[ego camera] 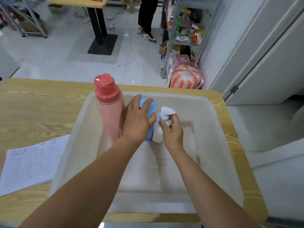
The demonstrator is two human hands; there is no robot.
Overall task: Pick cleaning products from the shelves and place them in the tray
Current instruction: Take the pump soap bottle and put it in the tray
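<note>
Left hand (138, 119) grips the blue box (152, 106), right hand (172, 130) pinches the pump bottle (158, 134) (probably its neck), steadying both upright beside the pink bottle (109, 111) in the tray (213, 129).

floor (49, 51): pale tiles | wooden table (32, 102) | metal shelving (172, 30)

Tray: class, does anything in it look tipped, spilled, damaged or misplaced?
Nothing stands out. The pink bottle, blue container and white pump bottle stand side by side in the tray; no spill shows. The left hand grips the blue container, the right hand the white pump bottle.
</note>
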